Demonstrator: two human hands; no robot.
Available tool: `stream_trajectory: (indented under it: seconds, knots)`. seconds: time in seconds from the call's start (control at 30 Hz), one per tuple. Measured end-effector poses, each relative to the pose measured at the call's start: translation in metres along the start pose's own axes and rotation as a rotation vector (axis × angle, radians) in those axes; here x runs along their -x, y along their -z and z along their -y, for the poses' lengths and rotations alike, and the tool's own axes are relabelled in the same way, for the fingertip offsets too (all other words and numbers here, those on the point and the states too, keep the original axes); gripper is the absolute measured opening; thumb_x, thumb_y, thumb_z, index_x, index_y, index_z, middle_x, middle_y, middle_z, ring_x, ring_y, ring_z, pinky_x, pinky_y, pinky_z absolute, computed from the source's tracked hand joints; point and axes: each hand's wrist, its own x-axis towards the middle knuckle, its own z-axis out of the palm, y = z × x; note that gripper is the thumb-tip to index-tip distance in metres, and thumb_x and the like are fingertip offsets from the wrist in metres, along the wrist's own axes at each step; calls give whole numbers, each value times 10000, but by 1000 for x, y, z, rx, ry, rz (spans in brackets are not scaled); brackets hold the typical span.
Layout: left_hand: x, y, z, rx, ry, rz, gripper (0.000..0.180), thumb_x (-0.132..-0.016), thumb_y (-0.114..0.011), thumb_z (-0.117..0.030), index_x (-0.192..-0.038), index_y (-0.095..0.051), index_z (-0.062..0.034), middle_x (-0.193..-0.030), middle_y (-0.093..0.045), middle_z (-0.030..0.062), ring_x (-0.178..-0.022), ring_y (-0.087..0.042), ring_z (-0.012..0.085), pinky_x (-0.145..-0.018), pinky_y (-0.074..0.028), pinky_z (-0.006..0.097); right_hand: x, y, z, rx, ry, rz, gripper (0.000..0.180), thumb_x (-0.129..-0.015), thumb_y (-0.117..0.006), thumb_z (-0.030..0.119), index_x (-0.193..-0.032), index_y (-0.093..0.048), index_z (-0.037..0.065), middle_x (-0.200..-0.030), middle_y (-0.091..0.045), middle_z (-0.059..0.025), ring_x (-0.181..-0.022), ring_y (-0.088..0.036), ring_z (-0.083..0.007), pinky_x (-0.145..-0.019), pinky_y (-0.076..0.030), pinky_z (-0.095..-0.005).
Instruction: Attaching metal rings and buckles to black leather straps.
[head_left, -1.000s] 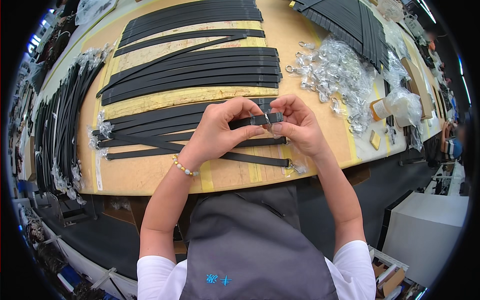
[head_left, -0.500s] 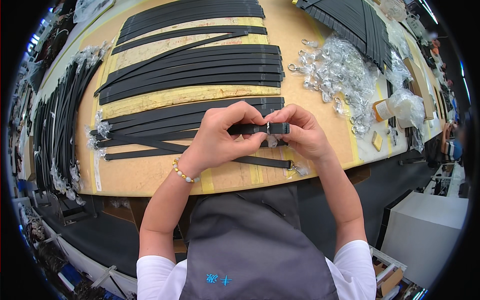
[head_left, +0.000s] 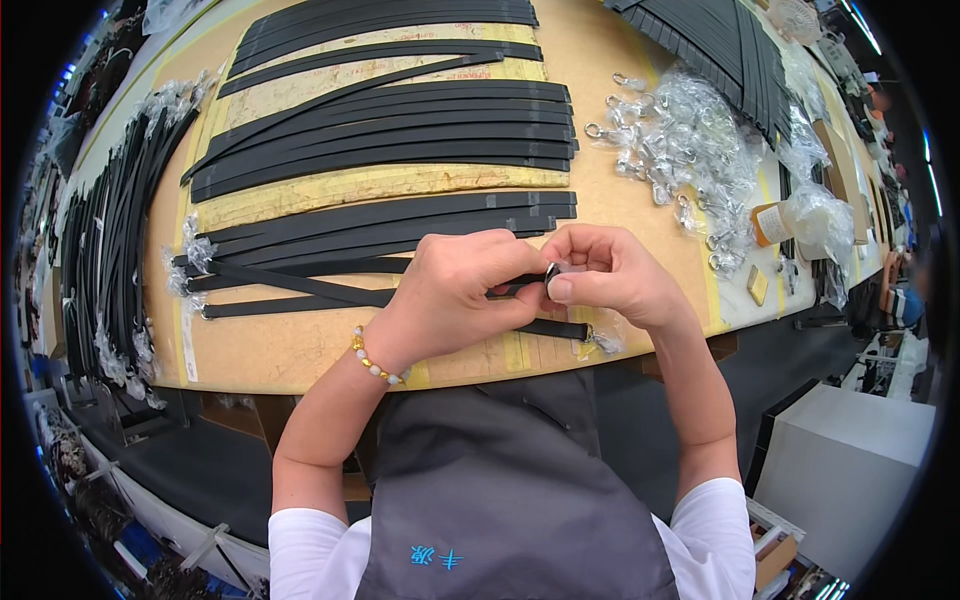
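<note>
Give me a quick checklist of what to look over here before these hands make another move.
1. Left hand grip on the black strap: ok, fingers pinched around it.
2. Right hand grip: ok, thumb and fingers closed at the strap's end.
3. Small metal piece seated properly on the strap: cannot tell, fingers hide most of it.
4. Wrapped metal clasps within view: ok, piled on the table's right side.
5. Lower straps all parallel: not ok, one slanting strap crosses another.
</note>
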Motion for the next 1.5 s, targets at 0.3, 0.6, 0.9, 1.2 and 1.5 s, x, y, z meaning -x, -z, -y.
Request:
stream_trajectory:
  seconds: [0.3,0.6,0.9,1.2,1.5]
  knots:
    - [1,-8,3,-87,5,15,250,-741,-794,-39,-959,-672,-41,-785,-674,53,-668,-668,160,-583,-576,257,-1,-6,-15,348,20,-229,173,-927,-764,138,-984,-685,-6,-873,-678,0,-773,-606,-43,-676,-498,-226]
    - [1,-4,6,59,103,70,266,-745,-784,-40,-950,-618,-9,-792,-676,69,-700,-667,131,-605,-571,255,1,3,-11,131,-2,-79,211,-959,-773,197,-965,-673,12,-839,-671,-5,-720,-627,-67,-635,-500,-246]
    - [1,-3,6,100,118,87,236,-753,-774,-20,-938,-628,-5,-770,-663,56,-676,-636,107,-581,-541,250,2,2,-11,159,-2,-90,231,-952,-787,209,-954,-670,10,-822,-665,-6,-696,-616,-68,-611,-488,-241]
    - [2,-6,10,52,49,70,224,-756,-769,-17,-926,-624,-6,-767,-674,73,-675,-669,137,-597,-560,266,1,-1,-16,166,34,-115,193,-955,-773,168,-944,-668,7,-806,-655,1,-687,-601,-56,-606,-475,-232]
    - [1,-5,7,46,27,62,220,-756,-763,-6,-927,-625,-7,-787,-692,89,-711,-709,170,-644,-589,284,0,-10,-20,173,70,-176,136,-943,-739,120,-942,-661,8,-806,-630,25,-690,-560,-29,-600,-447,-219]
